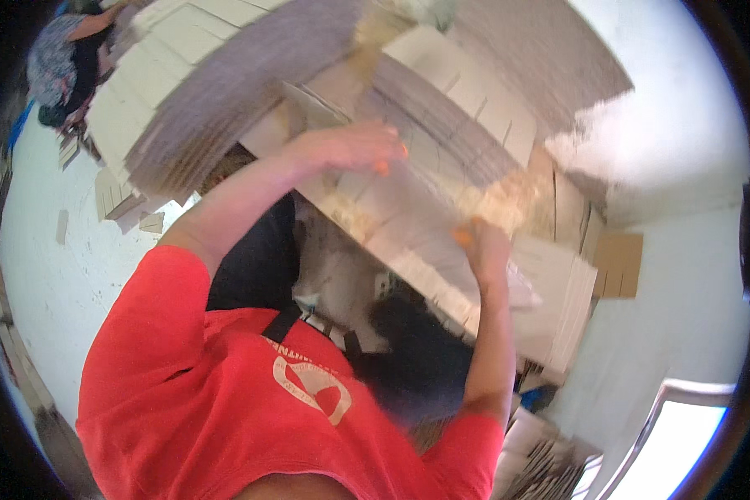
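A flat grey-brown sheet (429,212), apparently cardboard and blurred by motion, lies slantwise above the work table (342,204). At its upper left end my left hand (354,146) bends over the edge, fingers curled, with orange coverings on the fingertips. My right hand (485,248) is closed at the sheet's far right edge, and orange shows on its fingers too. Beyond both hands lie slotted cardboard strips (442,117) in a row. Next to my left hand, a narrow cardboard piece (317,104) stands tilted.
Long stacks of cardboard (225,92) curve across the far side. More cardboard (562,283) lies at the table's right end, with a brown piece (618,265) beyond it. Cut pieces (546,467) are piled low at right. Another person (62,67) works at far left.
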Tool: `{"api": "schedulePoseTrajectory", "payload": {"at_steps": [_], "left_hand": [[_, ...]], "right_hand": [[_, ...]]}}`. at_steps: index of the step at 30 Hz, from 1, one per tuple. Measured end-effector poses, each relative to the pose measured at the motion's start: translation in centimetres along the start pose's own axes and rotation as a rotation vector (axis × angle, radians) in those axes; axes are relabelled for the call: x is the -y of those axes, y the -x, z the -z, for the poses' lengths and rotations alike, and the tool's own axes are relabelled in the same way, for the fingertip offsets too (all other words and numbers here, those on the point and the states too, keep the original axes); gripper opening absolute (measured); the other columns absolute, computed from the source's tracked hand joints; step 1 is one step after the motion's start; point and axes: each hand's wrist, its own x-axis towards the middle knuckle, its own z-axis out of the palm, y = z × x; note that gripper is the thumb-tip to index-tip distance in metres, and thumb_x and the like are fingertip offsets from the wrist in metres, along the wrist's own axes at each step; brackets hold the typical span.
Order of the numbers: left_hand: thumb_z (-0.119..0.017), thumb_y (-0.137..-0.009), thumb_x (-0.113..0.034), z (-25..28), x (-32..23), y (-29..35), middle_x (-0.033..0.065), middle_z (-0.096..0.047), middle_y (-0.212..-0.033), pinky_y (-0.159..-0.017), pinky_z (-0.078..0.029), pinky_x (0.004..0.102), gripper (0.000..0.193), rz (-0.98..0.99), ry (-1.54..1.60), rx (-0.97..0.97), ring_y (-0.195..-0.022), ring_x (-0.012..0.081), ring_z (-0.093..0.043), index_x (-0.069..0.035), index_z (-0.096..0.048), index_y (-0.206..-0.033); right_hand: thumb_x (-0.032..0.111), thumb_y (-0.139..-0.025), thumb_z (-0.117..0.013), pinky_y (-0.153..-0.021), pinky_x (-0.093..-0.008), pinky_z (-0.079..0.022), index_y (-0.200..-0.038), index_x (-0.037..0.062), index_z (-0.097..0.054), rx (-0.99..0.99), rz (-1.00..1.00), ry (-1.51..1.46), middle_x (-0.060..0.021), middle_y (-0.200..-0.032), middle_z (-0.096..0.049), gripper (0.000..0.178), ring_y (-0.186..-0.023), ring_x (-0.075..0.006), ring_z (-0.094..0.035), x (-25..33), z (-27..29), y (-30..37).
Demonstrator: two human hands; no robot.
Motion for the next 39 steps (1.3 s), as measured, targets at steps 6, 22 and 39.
{"api": "schedulePoseTrajectory", "payload": {"at_steps": [6,22,39], "left_hand": [[-0.058,-0.073,-0.015,2.8,-3.3,2.1,0.0059,-0.056,-0.078,-0.082,-0.041,0.0400,0.013,-0.342,-0.203,-0.287,-0.088,0.0245,-0.051,-0.004,-0.056,-0.079],[-0.059,-0.071,-0.005,17.8,-0.6,15.8,0.0140,-0.057,-0.101,-0.068,-0.053,0.0328,0.048,0.275,-1.237,-0.662,-0.094,0.0238,-0.057,0.011,-0.049,-0.116],[-0.063,-0.065,-0.005,12.6,7.8,18.5,0.0098,-0.056,-0.081,-0.057,-0.051,0.0299,0.012,0.567,-1.205,-0.429,-0.082,0.0210,-0.056,0.001,-0.066,-0.075]], "right_hand": [[0.022,-0.074,-0.075,-0.062,-0.0435,-0.049,-0.096,0.0030,-0.064,-0.171,-0.108,-0.015,-0.0198,-0.069,-0.062,0.031,-0.068,-0.0372,-0.062,4.4,3.1,4.0],[0.019,-0.084,-0.066,-0.093,-0.0445,-0.041,-0.119,0.0023,-0.058,-0.495,-0.315,0.381,-0.0184,-0.115,-0.062,0.040,-0.107,-0.0332,-0.057,-0.9,3.1,12.1],[0.016,-0.085,-0.061,-0.061,-0.0422,-0.050,-0.083,0.0048,-0.062,-0.437,-0.413,0.372,-0.0127,-0.079,-0.064,0.011,-0.073,-0.0321,-0.063,-3.4,2.2,13.0]]}}
